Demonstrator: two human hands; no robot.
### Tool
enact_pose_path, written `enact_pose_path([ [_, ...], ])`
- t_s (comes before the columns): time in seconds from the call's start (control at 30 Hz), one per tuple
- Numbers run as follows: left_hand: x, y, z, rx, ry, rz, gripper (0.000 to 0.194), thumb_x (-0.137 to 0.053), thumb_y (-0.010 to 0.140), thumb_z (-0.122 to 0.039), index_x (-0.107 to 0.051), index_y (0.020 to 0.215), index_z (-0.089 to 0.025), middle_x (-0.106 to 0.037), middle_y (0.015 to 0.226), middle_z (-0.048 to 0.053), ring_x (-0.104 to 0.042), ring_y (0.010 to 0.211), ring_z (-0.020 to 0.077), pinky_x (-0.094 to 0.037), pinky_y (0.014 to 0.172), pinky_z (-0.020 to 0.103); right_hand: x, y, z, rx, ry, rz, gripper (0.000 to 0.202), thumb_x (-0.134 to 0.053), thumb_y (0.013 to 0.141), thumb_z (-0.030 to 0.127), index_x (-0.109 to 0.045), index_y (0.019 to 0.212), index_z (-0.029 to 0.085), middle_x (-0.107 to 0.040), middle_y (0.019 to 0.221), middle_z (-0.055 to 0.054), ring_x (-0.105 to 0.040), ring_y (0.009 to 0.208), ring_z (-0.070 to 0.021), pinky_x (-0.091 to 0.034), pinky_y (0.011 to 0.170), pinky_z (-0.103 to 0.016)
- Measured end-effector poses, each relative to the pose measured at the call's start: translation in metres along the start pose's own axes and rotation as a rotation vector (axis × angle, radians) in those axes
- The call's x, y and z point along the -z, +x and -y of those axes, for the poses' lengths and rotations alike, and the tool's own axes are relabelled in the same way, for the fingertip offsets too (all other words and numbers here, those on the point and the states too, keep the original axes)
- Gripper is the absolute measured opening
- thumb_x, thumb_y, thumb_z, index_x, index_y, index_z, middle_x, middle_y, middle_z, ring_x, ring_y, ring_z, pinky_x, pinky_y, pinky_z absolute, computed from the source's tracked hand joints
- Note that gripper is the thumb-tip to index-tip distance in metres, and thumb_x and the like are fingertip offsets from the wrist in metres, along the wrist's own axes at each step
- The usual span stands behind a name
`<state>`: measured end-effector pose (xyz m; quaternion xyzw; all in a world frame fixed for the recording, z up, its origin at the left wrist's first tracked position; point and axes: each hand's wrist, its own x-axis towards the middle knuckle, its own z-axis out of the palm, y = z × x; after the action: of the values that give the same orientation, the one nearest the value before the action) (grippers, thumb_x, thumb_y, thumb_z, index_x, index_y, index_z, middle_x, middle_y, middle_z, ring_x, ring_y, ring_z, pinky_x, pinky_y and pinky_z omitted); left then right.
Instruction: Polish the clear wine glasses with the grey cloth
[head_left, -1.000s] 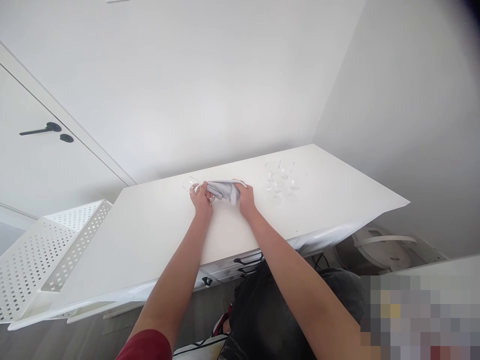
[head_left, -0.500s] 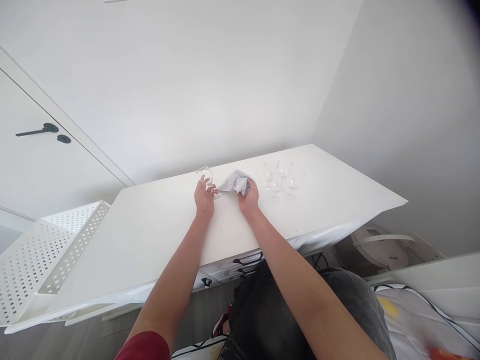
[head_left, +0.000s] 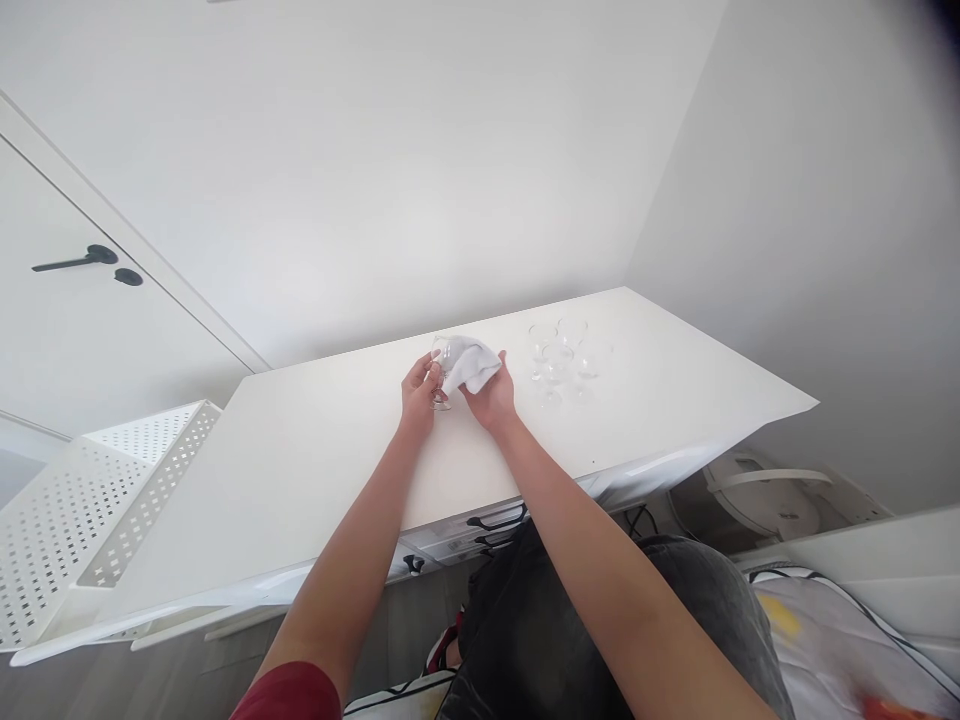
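Note:
My left hand (head_left: pixel 420 392) is closed around a clear stemmed glass (head_left: pixel 441 352), its foot showing below the fingers. A pale grey-white cloth (head_left: pixel 474 364) lies over my right hand (head_left: pixel 492 396), which holds it from below. The cloth's left side meets the bowl of the glass; whether any of it is inside the bowl I cannot tell. Part of my right hand's fingers is hidden beneath the cloth. To the right of that hand, several clear stemmed glasses (head_left: pixel 557 362) stand grouped together on the white tabletop (head_left: pixel 330 460).
A white wall rises behind the tabletop, with a door and black handle (head_left: pixel 75 258) at left. White perforated panels (head_left: pixel 60 530) adjoin the left end. Drawers with black pulls (head_left: pixel 496 520) sit below the front edge. A round-lidded white object (head_left: pixel 772 500) stands lower right.
The glass has come upright and moved right to meet the cloth. My left hand has shifted right and closed more around it. The cloth has spread over my right hand.

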<state>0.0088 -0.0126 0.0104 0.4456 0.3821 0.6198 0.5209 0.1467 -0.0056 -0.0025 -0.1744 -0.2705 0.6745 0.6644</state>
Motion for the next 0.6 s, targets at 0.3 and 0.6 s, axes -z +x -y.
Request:
enact_pose_path([
  [0.3,-0.003,-0.003,0.001,0.055,0.019,0.125,0.050,-0.088,0.073,-0.045,-0.075,0.115,-0.021,-0.066,0.085,0.004,-0.060,0.060,0.0110,-0.044,0.049,0.024,-0.003,-0.007,0.005,-0.016,-0.128,0.149,0.040,-0.071,0.087,0.057,-0.062,0.114,0.028,-0.069,0.089,0.001,-0.059,0.061,-0.0154,-0.053,0.058,-0.032],
  [0.6,-0.006,-0.005,0.003,-0.035,0.206,0.128,0.036,-0.086,0.071,-0.031,-0.070,0.103,-0.023,-0.062,0.091,0.000,-0.055,0.053,0.0071,-0.042,0.046,0.023,-0.002,-0.003,0.004,0.050,-0.100,-0.001,0.054,-0.086,0.074,0.037,-0.061,0.121,0.027,-0.069,0.100,-0.001,-0.065,0.080,-0.0175,-0.057,0.066,-0.031],
])
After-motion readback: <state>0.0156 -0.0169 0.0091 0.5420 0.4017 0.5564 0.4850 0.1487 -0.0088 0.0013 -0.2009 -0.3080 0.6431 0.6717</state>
